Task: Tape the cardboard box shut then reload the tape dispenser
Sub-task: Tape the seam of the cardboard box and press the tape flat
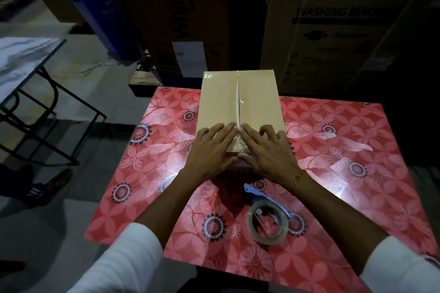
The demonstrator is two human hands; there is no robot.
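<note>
- Currently, I see the cardboard box (240, 107) closed on the red floral table (357, 150); its two top flaps meet at a centre seam, so its contents are hidden.
- Clear tape (238, 104) runs along that seam, glossy and slightly wrinkled ahead of the fingertips.
- My left hand (210, 150) lies flat on the left flap, fingers spread and extended, gripping nothing.
- My right hand (266, 150) lies flat on the right flap, fingers likewise splayed, gripping nothing; both thumbs hook over the box's near edge.
- The index fingertips almost meet at the seam.
- The tape dispenser (266, 219), blue-framed and carrying a clear roll, lies on the table behind the right wrist, apart from both hands.
</note>
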